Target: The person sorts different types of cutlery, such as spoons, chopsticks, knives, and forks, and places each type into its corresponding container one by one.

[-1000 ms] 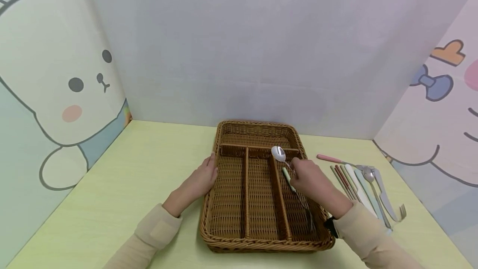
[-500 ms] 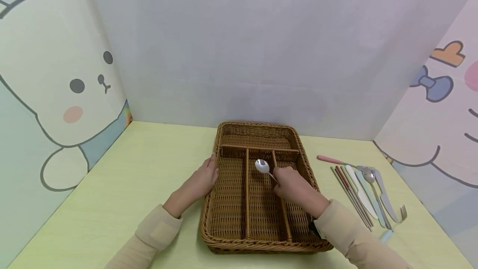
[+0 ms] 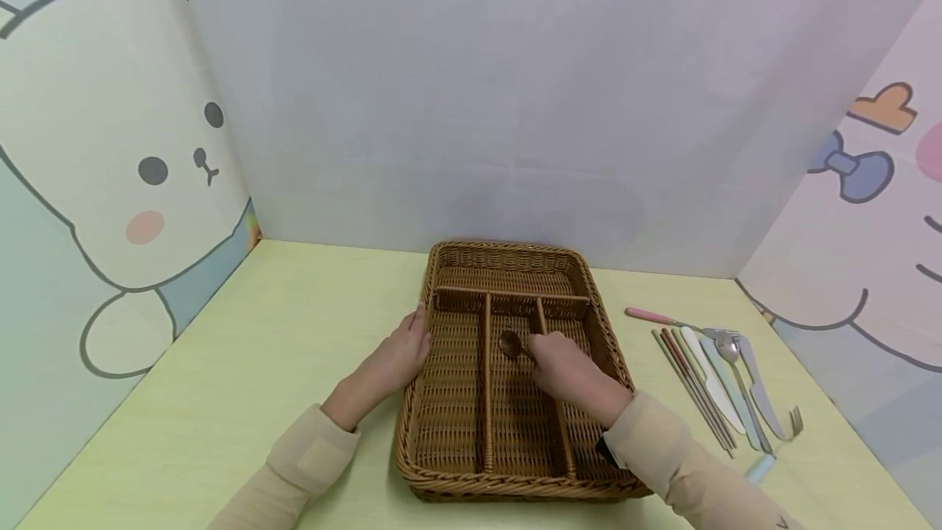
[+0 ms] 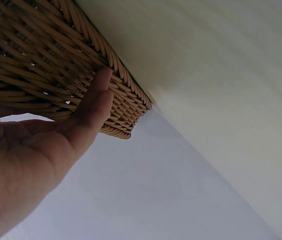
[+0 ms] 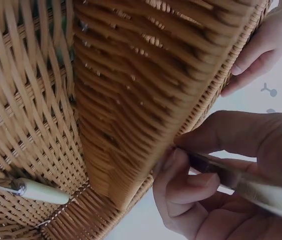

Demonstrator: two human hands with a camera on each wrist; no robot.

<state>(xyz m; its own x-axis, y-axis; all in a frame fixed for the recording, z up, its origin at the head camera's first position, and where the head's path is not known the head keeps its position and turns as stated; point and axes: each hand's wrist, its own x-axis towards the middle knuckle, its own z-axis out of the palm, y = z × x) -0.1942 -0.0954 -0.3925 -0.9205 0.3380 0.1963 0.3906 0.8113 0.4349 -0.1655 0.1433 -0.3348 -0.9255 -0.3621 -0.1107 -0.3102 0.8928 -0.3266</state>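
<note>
A brown wicker basket with dividers sits on the pale table. My right hand pinches a spoon by its handle. Its bowl hangs in the upper part of the middle long compartment, looking dark in the head view. Beside the basket's left wall is my left hand. In the left wrist view its fairly straight fingers touch the outer wicker wall. A utensil with a light green handle lies in the right compartment, hidden by my right arm in the head view.
Right of the basket lie a pink-handled fork, several chopsticks, a white-handled knife, another spoon, a grey knife and a fork with a light blue handle. A plain curtain-like backdrop stands behind.
My right hand has carried the spoon left from over the right compartment into the middle one, then lower. The spoon's bowl has turned from bright to dark. My left hand has stayed put.
</note>
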